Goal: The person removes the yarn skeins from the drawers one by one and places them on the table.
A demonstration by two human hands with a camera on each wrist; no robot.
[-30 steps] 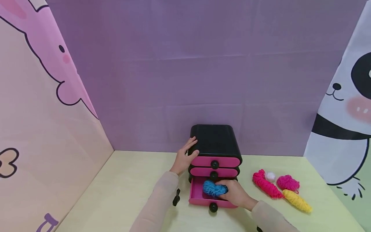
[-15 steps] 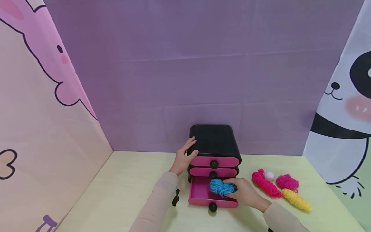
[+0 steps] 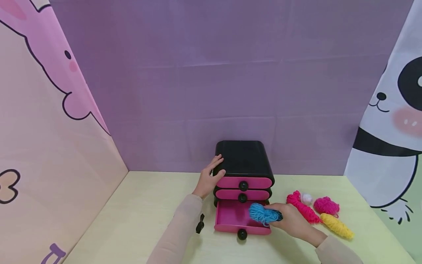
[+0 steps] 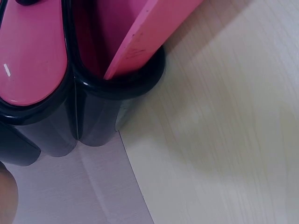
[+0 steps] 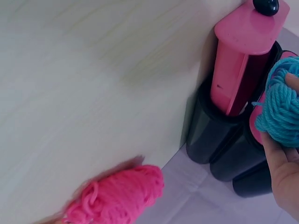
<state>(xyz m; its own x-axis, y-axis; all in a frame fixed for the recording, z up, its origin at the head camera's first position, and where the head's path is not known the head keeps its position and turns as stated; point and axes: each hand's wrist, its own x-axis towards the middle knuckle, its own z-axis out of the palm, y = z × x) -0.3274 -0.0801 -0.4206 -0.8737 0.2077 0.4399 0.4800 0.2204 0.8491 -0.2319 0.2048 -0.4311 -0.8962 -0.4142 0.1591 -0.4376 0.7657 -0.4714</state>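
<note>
A black drawer unit [image 3: 244, 157] with pink drawer fronts stands against the back wall. Its bottom drawer [image 3: 230, 214] is pulled out, and no yarn shows inside it. My left hand [image 3: 207, 180] rests on the unit's upper left side, fingers spread along the edge. With my right hand [image 3: 291, 220] I pinch a blue yarn bundle [image 3: 263, 214] over the right part of the drawer. In the right wrist view, thumb and fingers grip the blue yarn bundle [image 5: 282, 105] from either side. Only a sliver of the left hand [image 4: 7, 196] shows in the left wrist view.
Right of the unit lie a hot pink yarn bundle [image 3: 303, 208], a white ball [image 3: 306, 199], a magenta yarn bundle [image 3: 326, 206] and a yellow yarn bundle [image 3: 337, 226]. A purple backdrop [image 3: 197, 91] rises behind the table [image 3: 138, 212].
My right hand has drawn the blue yarn bundle up and rightward, from within the open bottom drawer to its right side. The left hand has stayed on the unit.
</note>
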